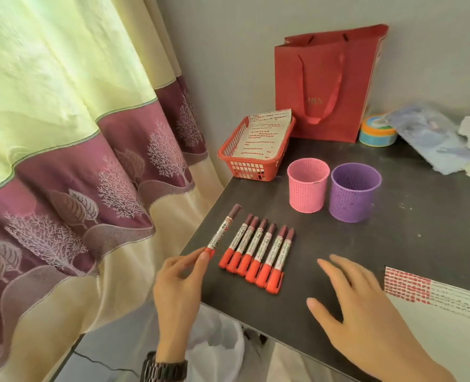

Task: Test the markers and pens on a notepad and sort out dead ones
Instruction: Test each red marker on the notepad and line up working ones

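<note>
Several red-capped markers [258,252] lie side by side on the dark table [393,244] near its left edge. My left hand [180,282] pinches the red end of one more marker [222,230], holding it just left of the row, its dark end pointing away from me. My right hand [363,310] hovers flat over the table to the right of the row, fingers straight and spread, holding nothing. A notepad [435,304] with rows of red test strokes lies at the right edge.
A pink mesh cup [307,186] and a purple mesh cup [353,193] stand empty behind the markers. A red basket [251,150] with a marked paper sits at the back left. A red paper bag [327,84], a tape roll [377,130] and cloths lie behind.
</note>
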